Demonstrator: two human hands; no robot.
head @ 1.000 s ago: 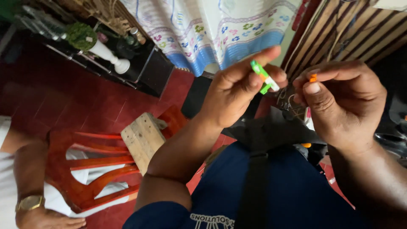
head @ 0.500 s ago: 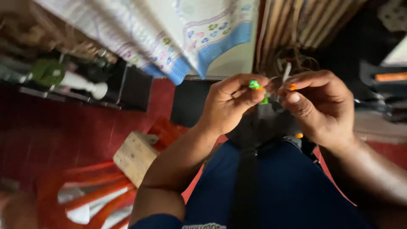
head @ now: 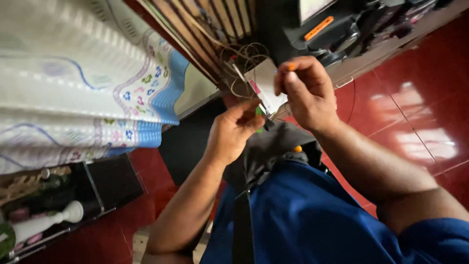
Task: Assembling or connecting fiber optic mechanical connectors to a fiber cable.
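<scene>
My left hand (head: pixel 233 131) is closed around a small green object (head: pixel 259 113), of which only a sliver shows between the fingers. My right hand (head: pixel 305 92) is just to its right, fingers pinched together, with a small orange piece (head: pixel 291 67) at the fingertips. Both hands are held up in front of my chest, nearly touching. Directly behind them is a white box (head: pixel 264 83) with thin wires (head: pixel 244 54) looping from it. A grey bag (head: pixel 273 151) with a dark strap hangs over my blue clothing below the hands.
A patterned white and blue cloth (head: pixel 83 98) hangs at the left. A brown slatted panel (head: pixel 215 24) stands behind the wires. Dark equipment with an orange label (head: pixel 317 28) sits top right. The floor (head: pixel 415 112) is glossy red tile. A white vase (head: pixel 46 221) lies bottom left.
The view has swung round and tilted, so the chair and block have left the frame. My hands have come closer together near the white box, and the green object is now mostly hidden.
</scene>
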